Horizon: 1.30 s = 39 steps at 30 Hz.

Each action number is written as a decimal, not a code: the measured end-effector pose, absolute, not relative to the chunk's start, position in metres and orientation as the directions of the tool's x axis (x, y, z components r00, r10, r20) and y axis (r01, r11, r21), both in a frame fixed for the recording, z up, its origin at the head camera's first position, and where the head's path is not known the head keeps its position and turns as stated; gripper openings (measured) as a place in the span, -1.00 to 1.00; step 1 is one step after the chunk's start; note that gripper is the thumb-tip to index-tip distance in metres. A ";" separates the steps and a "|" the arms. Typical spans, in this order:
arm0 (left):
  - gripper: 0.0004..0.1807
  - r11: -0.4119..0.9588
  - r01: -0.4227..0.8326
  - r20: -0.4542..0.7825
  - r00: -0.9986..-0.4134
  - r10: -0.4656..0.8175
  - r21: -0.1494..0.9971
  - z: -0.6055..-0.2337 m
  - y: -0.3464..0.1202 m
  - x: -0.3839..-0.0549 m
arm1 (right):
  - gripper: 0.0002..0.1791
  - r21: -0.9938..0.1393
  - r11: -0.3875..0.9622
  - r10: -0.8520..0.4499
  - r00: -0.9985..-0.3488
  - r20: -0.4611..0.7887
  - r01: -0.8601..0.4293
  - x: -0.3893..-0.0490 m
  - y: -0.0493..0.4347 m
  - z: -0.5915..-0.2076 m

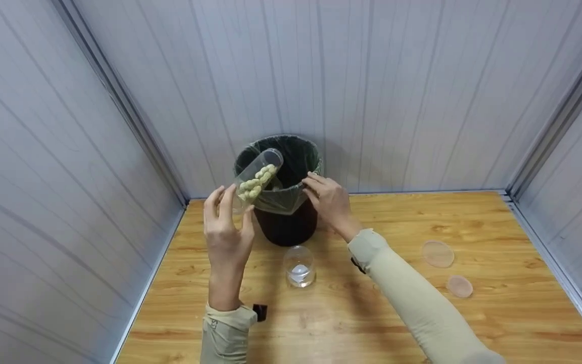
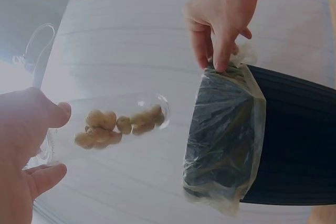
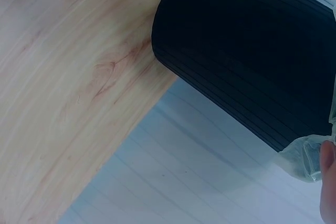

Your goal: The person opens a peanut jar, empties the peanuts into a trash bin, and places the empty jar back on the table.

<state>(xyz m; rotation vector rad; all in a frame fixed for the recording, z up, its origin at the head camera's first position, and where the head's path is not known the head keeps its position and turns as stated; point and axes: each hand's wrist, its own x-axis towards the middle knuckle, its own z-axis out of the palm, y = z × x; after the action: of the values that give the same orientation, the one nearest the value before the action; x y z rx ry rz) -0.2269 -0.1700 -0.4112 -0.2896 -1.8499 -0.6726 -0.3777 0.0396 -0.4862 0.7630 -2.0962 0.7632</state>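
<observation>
My left hand (image 1: 228,237) grips a clear plastic jar (image 1: 253,169) near its lower end, thumb on one side and fingers on the other. Peanuts in their shells (image 1: 256,183) lie along the jar's lower side. In the head view the tilted jar overlaps the mouth of a black trash bin (image 1: 286,227); the left wrist view has it beside the rim, above the bin. A thin, translucent trash bag (image 2: 226,129) lines the bin and folds over its rim. At the rim's right side, my right hand (image 1: 329,199) pinches the bag's edge.
A clear empty jar (image 1: 300,268) stands on the wooden table (image 1: 387,328) in front of the bin. Two translucent round lids (image 1: 438,254) lie at the right. Pale panel walls (image 1: 397,101) enclose the table behind and at both sides.
</observation>
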 end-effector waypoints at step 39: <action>-0.42 0.819 0.497 0.902 -0.428 -0.056 0.286 -0.412 -0.170 -0.237 | -0.76 -0.280 0.640 -0.252 -0.540 0.803 -0.715 -0.373 0.041 -0.484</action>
<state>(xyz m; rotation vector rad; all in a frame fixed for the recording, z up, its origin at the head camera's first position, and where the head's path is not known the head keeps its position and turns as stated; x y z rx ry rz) -0.2371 -0.1701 -0.4117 -0.3308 -1.9241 -0.6419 -0.3730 0.0410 -0.4842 0.7511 -2.1016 0.7808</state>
